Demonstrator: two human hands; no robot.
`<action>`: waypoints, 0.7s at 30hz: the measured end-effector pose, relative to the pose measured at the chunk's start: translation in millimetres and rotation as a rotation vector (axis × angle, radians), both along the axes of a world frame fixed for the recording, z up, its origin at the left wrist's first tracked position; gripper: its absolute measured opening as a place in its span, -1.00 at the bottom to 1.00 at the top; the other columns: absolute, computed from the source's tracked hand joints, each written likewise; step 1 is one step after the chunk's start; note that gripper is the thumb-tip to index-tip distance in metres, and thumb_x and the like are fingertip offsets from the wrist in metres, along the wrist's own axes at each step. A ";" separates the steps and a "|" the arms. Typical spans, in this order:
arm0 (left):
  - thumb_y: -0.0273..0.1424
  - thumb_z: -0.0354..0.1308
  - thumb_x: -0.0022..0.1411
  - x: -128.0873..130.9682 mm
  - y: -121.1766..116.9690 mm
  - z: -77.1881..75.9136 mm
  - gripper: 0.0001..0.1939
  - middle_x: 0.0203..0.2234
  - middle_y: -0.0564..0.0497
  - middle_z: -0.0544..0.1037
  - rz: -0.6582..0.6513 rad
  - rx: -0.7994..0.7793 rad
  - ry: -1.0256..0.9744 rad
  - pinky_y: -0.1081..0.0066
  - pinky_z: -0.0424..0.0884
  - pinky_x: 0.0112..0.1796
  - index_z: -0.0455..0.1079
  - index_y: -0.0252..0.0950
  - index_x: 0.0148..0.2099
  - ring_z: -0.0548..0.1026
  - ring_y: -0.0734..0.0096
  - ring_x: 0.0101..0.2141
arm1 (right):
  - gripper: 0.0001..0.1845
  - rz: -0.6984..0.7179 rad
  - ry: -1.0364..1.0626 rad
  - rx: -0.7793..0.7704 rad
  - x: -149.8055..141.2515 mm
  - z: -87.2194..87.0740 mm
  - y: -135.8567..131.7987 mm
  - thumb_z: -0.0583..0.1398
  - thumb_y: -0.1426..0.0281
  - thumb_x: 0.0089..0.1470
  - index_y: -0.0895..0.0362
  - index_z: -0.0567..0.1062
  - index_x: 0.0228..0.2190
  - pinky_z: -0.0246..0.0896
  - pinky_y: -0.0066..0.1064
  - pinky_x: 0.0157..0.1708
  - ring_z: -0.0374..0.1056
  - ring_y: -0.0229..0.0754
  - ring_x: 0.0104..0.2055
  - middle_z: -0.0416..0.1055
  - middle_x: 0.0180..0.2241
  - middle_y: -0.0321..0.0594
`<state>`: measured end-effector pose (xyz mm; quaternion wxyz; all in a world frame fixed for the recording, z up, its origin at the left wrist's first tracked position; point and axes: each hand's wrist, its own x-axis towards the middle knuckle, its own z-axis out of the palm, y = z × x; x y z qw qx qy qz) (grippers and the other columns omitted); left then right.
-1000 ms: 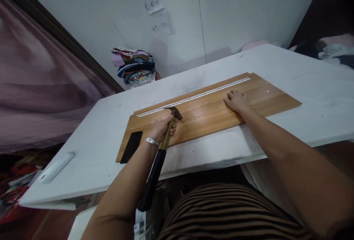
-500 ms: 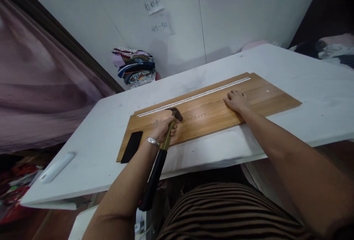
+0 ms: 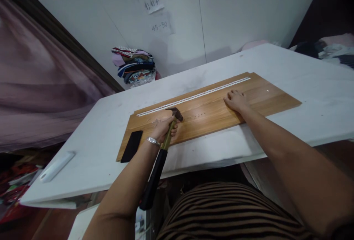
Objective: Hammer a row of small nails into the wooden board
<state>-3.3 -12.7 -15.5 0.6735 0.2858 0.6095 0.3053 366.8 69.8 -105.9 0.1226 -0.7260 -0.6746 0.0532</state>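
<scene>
My left hand is wrapped round the neck of a claw hammer, close under its metal head. The head lies over the wooden board, and the black grip hangs out past the table edge toward me. A row of small dark nail spots runs along the board right of the hammer head. Several loose nails lie left of my left hand. My right hand rests on the board with its fingers spread and slightly bent, holding nothing.
A white strip with markings, like a ruler, lies along the board's far side. A black phone-like slab sits on its left end. The white table carries a pale long object at left. Folded clothes are stacked by the wall.
</scene>
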 end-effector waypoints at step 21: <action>-0.26 0.04 0.52 0.4 0.3 -0.2 -0.74 -0.61 0.15 0.28 0.008 -0.012 -0.003 0.62 0.08 -0.72 0.38 -0.33 -0.18 0.17 0.62 -0.73 | -0.51 -0.001 0.008 0.018 -0.5 0.6 -1.0 -0.02 0.17 0.37 0.12 0.60 -0.01 0.11 0.05 0.27 0.25 0.18 0.32 0.48 0.18 0.14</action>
